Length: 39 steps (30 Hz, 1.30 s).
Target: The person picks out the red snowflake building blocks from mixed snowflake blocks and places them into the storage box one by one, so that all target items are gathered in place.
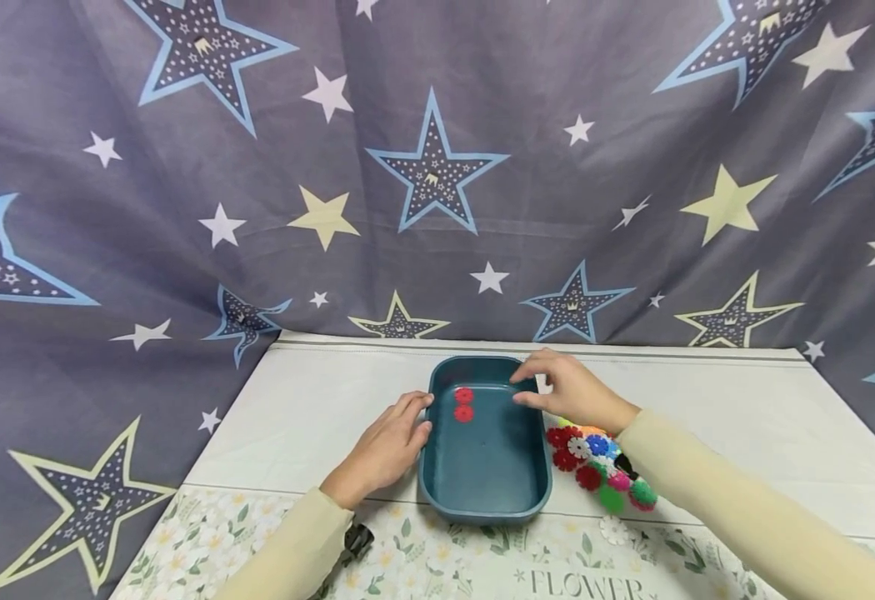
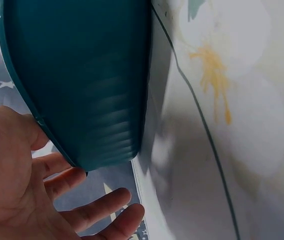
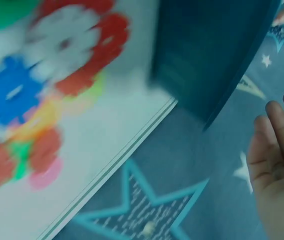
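Observation:
A dark teal tray (image 1: 482, 512) stands on the table, with two red flower-shaped pieces (image 1: 463, 404) lying on its floor near the back left. My left hand (image 1: 385, 446) touches the tray's left rim; in the left wrist view its thumb and some fingers (image 2: 64, 175) meet the rim while the others stick out beyond it. My right hand (image 1: 568, 387) is over the tray's back right edge, thumb and fingers apart with nothing between them. The right wrist view shows that hand (image 3: 279, 155) with extended fingers beside the tray wall (image 3: 202, 55).
Right of the tray lies a pile of colourful flower-shaped pieces (image 1: 595, 454), partly under my right forearm. A white piece (image 1: 613, 530) lies in front of it. A black object (image 1: 358, 540) shows by my left sleeve. A star-patterned curtain (image 1: 437, 267) hangs behind the table.

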{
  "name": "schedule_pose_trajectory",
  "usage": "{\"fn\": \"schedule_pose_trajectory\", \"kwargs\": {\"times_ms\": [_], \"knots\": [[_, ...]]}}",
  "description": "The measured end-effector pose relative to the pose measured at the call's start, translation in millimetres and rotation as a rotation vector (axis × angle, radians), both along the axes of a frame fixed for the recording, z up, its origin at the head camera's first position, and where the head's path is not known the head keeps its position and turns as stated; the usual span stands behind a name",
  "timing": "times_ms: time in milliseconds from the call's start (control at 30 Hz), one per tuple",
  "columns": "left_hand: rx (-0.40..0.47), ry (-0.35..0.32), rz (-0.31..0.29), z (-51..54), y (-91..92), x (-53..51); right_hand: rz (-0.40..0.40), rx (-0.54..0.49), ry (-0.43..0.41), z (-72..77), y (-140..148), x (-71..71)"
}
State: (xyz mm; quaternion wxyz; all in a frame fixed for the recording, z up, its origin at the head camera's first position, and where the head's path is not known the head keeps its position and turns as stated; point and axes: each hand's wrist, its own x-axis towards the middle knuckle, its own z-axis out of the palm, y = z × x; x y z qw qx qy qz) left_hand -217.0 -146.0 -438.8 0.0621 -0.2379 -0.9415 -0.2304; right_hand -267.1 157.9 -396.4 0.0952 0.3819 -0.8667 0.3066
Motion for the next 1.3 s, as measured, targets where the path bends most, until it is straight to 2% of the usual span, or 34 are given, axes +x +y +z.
{"fn": "schedule_pose_trajectory", "kwargs": {"times_ms": [267, 433, 533, 700, 833, 1000, 1233, 1300], "knots": [[0.000, 0.001, -0.002, -0.4, -1.1, 0.6, -0.144, 0.051, -0.008, -9.3, 60, 13.8], [-0.004, -0.017, 0.006, -0.2, -4.0, 0.8, -0.192, 0.124, -0.124, -28.1, 88, 19.9], [0.007, -0.019, 0.002, 0.8, -4.7, 1.1, -0.194, 0.136, -0.181, -39.7, 97, 21.1], [0.017, -0.017, 0.004, 0.8, -3.8, 0.6, -0.191, 0.128, -0.191, -53.2, 97, 18.2], [0.018, -0.013, -0.001, -0.6, -1.8, 0.0, -0.230, 0.151, -0.171, -58.1, 93, 14.6], [0.023, -0.010, -0.006, -0.4, 0.0, 0.4, -0.282, 0.177, -0.189, -57.7, 87, 10.3], [0.018, -0.003, 0.000, -0.1, 0.6, 1.2, -0.369, 0.163, -0.299, -55.5, 82, 8.2], [0.017, -0.006, 0.005, 0.1, -0.4, 1.4, -0.377, 0.154, -0.300, -53.9, 80, 6.2]]}}
